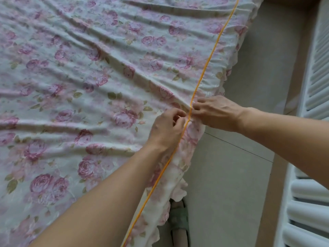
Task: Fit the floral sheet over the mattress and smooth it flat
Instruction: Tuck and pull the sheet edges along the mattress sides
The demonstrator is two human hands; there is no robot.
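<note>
Across mattress, rumpled floral sheet point(74, 90)

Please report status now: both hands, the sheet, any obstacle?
Left hand and right hand both pinching floral sheet at orange piping. Sheet on, still wrinkled. Nothing in the way.

The sheet point(74, 90) covers the bed's top, filling the left and centre. A piping cord point(210, 56) runs along its right edge, the frill point(178, 184) hanging over beside it. Both hands meet on the cord, left hand point(167, 127) just left, right hand point(217, 111) just right. The floor point(231, 184) lies right, a radiator point(309, 202) beyond it
</note>
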